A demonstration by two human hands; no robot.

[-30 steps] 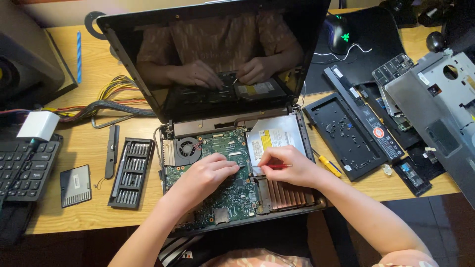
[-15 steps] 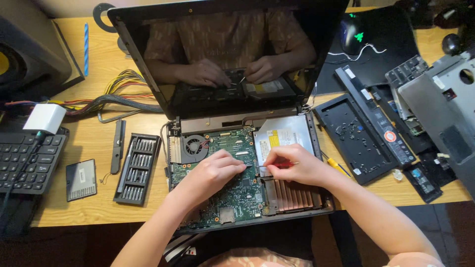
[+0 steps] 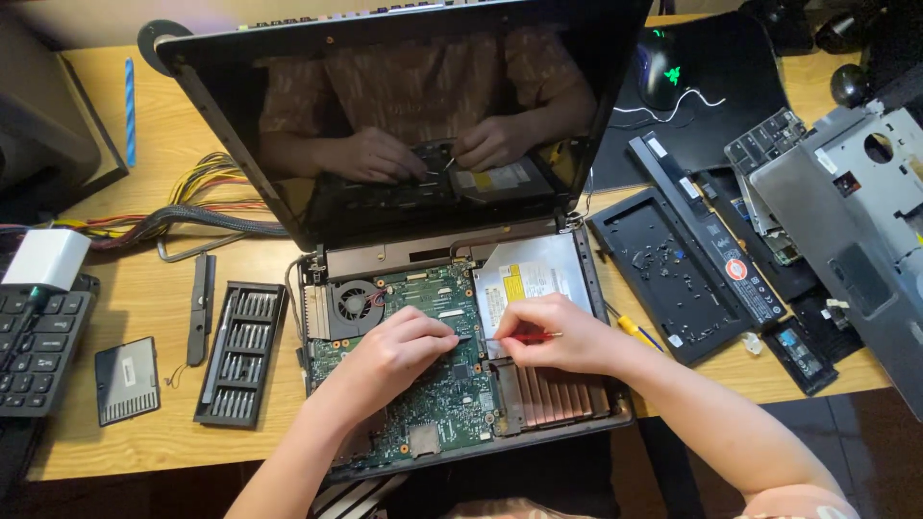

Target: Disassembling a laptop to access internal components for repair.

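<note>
Right hand (image 3: 553, 334): my fingers pinch a red-handled screwdriver (image 3: 524, 337), tip at the motherboard (image 3: 433, 384).
Left hand (image 3: 399, 351): loosely curled, holding nothing, resting on the motherboard beside the fan (image 3: 356, 303).
Bench (image 3: 154, 279): bit case (image 3: 240, 353) left of the laptop.

Single head-worn view, looking steeply down, close over the opened laptop (image 3: 452, 384), wooden desk (image 3: 154, 279)

1. A light wooden desk (image 3: 144, 452) fills the view, its near edge running along the bottom.
2. Below that edge sits dark floor (image 3: 836, 432), deep in shadow at lower right.
3. Warm light falls across the desk's left side, brightening the wood grain.
4. A black mat (image 3: 740, 77) covers the far right corner of the desk.
5. At upper left, a dark grey box-shaped unit (image 3: 48, 135) stands on the desk; what it is cannot be told.
6. Along the top edge, a pale strip of wall (image 3: 87, 24) shows.
</note>
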